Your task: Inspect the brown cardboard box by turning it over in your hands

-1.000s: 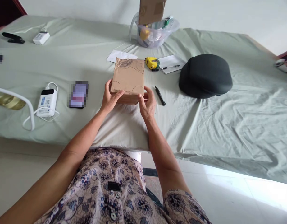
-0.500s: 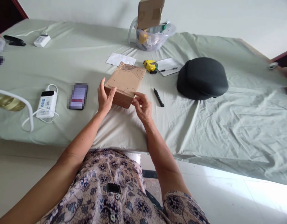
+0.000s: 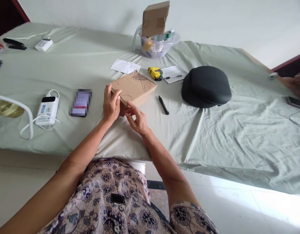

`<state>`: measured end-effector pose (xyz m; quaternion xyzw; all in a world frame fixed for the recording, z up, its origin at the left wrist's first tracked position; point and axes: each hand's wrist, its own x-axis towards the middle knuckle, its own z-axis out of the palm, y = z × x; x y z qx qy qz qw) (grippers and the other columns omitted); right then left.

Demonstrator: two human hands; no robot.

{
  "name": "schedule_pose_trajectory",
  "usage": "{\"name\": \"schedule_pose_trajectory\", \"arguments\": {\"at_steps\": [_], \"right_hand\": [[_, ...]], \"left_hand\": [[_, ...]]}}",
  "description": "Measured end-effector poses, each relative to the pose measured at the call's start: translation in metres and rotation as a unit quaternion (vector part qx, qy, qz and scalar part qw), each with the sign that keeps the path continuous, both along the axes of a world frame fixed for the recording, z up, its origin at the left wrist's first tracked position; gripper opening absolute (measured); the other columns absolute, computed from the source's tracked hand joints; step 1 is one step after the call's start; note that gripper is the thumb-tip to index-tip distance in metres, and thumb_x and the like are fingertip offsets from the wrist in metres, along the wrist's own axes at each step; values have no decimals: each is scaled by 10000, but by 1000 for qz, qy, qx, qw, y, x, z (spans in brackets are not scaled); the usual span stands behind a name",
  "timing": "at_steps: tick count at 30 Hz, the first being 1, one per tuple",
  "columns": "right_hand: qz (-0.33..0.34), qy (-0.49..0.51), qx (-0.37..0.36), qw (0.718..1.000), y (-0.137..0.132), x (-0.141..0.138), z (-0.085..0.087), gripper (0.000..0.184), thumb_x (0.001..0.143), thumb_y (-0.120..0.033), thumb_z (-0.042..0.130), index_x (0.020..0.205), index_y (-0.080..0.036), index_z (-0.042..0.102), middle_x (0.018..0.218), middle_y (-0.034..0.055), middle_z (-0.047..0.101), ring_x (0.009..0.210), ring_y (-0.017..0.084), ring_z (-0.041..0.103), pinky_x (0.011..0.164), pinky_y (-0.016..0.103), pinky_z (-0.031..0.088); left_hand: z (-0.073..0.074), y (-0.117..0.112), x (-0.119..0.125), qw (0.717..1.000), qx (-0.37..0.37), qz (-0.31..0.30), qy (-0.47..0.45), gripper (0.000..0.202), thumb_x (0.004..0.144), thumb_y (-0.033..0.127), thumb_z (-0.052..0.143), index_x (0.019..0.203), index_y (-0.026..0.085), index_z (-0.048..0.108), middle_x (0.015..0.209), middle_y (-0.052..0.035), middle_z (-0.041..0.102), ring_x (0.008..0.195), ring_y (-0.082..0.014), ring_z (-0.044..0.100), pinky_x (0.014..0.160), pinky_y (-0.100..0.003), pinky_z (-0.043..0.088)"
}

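Observation:
A brown cardboard box point(image 3: 134, 87) with dark scribbled lines on its top rests on the cloth in front of me, turned at an angle. My left hand point(image 3: 111, 105) grips its near left corner, thumb along the top edge and fingers on the side. At the box's near corner is my right hand point(image 3: 137, 118), its fingertips pinched against the edge; I cannot make out whether they hold anything small there. To the right of the box lies a black marker pen point(image 3: 164, 105). Behind it are a yellow tape measure point(image 3: 155, 73) and a white paper point(image 3: 125, 66).
A black rounded case point(image 3: 206, 87) sits to the right. A notepad with a pen point(image 3: 173, 77) and a clear plastic basket point(image 3: 159, 47) holding another box point(image 3: 155, 19) are behind. Leftward are a phone point(image 3: 80, 102) and a white power bank point(image 3: 47, 110). Another person's hand point(image 3: 299, 79) shows far right.
The box has turned, its near end swinging left and its right side coming into view. My right hand has moved left with its corner, closer to my left hand.

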<state>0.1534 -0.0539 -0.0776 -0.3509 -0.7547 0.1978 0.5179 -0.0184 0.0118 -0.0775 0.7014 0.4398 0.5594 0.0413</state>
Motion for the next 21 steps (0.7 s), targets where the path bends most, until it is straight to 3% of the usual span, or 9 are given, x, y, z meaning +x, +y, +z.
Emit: {"name": "schedule_pose_trajectory", "arguments": {"at_steps": [4, 8, 11, 16, 21], "right_hand": [[-1, -46, -5, 999, -1, -1, -2, 552, 1058, -411, 429, 1578, -226, 420, 1050, 92, 775, 755, 157, 698, 742, 312, 631], [-34, -94, -9, 995, 0, 4, -3, 539, 1065, -409, 407, 1575, -242, 459, 1080, 105, 790, 789, 179, 732, 781, 317, 631], [-52, -104, -4, 993, 4, 10, -5, 522, 1061, -408, 428, 1554, -249, 497, 1013, 91, 802, 829, 183, 740, 791, 301, 621], [-91, -84, -32, 992, 13, 24, -9, 568, 1037, -441, 476, 1564, -227, 482, 1002, 75, 808, 699, 152, 688, 739, 291, 607], [-182, -69, -72, 978, 20, 46, -8, 586, 1022, -465, 490, 1571, -260, 456, 966, 48, 817, 707, 165, 695, 714, 294, 597]], "left_hand": [[3, -6, 4, 998, -9, -49, 47, 708, 975, 752, 390, 1344, 214, 665, 1660, -181, 373, 1599, -364, 283, 1294, -598, 247], [6, -9, 3, 994, -17, -69, 83, 841, 892, 842, 440, 1380, 189, 645, 1660, -227, 352, 1585, -418, 288, 1273, -631, 266], [6, -7, 2, 994, -29, -69, 83, 808, 907, 829, 426, 1367, 206, 659, 1650, -208, 381, 1578, -408, 312, 1277, -625, 267], [5, -5, 0, 993, -31, -81, 78, 714, 968, 755, 415, 1378, 219, 650, 1661, -189, 371, 1594, -384, 291, 1288, -609, 258], [13, -8, -3, 989, -53, -97, 99, 698, 1005, 729, 338, 1376, 209, 621, 1680, -189, 344, 1600, -356, 288, 1287, -585, 281]]}}
